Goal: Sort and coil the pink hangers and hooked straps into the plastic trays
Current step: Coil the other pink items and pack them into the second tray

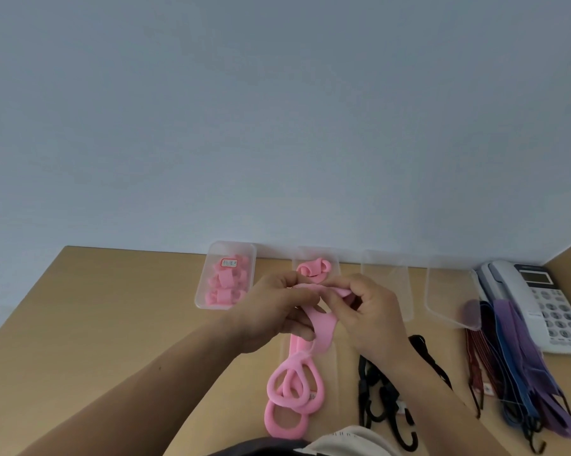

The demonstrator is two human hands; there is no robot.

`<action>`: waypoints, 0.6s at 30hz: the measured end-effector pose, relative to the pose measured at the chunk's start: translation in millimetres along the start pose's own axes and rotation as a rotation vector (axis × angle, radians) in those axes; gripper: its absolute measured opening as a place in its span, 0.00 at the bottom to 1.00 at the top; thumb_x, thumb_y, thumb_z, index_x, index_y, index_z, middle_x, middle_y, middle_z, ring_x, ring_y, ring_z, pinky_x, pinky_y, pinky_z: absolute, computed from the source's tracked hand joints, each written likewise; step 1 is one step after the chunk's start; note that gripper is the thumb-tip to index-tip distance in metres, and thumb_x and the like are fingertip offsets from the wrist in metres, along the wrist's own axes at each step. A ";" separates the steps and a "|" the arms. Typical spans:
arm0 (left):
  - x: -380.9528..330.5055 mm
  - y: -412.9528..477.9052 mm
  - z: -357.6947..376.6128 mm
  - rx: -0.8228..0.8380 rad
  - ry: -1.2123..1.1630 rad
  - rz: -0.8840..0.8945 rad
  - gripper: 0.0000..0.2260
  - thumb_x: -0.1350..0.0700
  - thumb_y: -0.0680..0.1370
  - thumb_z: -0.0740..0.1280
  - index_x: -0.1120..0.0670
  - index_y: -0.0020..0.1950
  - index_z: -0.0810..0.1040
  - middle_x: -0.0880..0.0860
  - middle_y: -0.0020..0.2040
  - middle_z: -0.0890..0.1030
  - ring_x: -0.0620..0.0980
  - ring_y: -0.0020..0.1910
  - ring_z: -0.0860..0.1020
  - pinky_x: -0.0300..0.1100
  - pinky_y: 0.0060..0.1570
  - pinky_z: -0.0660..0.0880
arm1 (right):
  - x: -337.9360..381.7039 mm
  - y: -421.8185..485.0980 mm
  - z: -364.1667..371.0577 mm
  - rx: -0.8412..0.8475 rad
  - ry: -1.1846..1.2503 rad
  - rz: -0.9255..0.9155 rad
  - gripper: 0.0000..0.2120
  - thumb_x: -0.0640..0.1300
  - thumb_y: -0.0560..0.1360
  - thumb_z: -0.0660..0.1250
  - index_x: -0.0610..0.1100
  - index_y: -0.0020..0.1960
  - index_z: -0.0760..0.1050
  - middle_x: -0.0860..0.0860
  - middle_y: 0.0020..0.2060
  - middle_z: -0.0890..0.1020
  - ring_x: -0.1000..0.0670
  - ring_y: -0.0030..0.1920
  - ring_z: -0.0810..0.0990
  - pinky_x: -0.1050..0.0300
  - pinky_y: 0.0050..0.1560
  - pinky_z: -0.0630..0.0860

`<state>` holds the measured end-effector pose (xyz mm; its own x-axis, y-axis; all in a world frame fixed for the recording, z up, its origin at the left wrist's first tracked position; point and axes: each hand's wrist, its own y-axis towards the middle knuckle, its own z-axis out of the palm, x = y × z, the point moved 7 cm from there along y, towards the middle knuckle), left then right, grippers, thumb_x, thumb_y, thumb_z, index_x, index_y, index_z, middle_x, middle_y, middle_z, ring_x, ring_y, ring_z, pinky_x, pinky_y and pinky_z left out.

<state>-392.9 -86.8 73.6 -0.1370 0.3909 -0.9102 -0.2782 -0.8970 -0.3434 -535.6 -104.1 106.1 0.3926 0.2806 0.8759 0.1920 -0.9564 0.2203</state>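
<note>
A plain pale blue-grey wall fills the upper half of the view. Below it, a light wooden desk meets the wall.

Four clear plastic trays stand in a row along the back edge of the desk. The leftmost tray holds several coiled pink pieces. The second tray holds one pink coil. Two further trays follow on the right. Beyond them, a white desk telephone sits by the right edge.

A bundle of purple, blue and red straps lies in front of the telephone. Black hooked straps lie nearer the middle. A loose pile of pink hangers lies at the front, close to the person.

Both hands are raised together over the middle of the desk. The left hand and the right hand each pinch the top end of one pink hanger with curled fingers, apparently rolling it. Its long axis runs from the fingertips back toward the person, and its tail hangs down to the pile.

The second tray lies straight ahead, just beyond the fingertips, about equally near to each hand. The likely next move is to finish the coil, then make a short reach forward.
</note>
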 end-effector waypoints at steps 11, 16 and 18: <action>-5.2 1.1 -7.3 -0.066 -0.003 0.066 0.04 0.67 0.76 0.69 0.66 0.50 0.79 0.61 0.42 0.82 0.55 0.37 0.79 0.39 0.36 0.78 | -9.0 -2.2 4.5 0.100 0.241 0.075 0.06 0.37 0.74 0.72 0.45 0.49 0.83 0.49 0.38 0.83 0.53 0.39 0.81 0.62 0.41 0.78; -14.8 -0.3 -3.0 -0.058 0.149 0.214 0.04 0.68 0.76 0.70 0.61 0.47 0.82 0.62 0.45 0.84 0.51 0.39 0.81 0.39 0.39 0.78 | -17.3 -3.8 14.2 0.196 0.339 0.216 0.06 0.39 0.77 0.68 0.45 0.52 0.82 0.47 0.34 0.83 0.56 0.30 0.77 0.62 0.33 0.75; -14.3 -0.3 -3.2 -0.072 0.187 0.241 0.04 0.68 0.75 0.70 0.62 0.48 0.81 0.63 0.47 0.83 0.53 0.41 0.82 0.42 0.40 0.79 | -14.1 -4.9 15.2 0.216 0.342 0.195 0.06 0.38 0.78 0.67 0.44 0.51 0.82 0.49 0.33 0.84 0.58 0.29 0.78 0.65 0.32 0.74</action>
<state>-387.8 -92.7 86.0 -0.0116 0.1267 -0.9919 -0.1904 -0.9741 -0.1222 -528.5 -102.1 86.1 0.1271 0.0187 0.9917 0.3415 -0.9395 -0.0261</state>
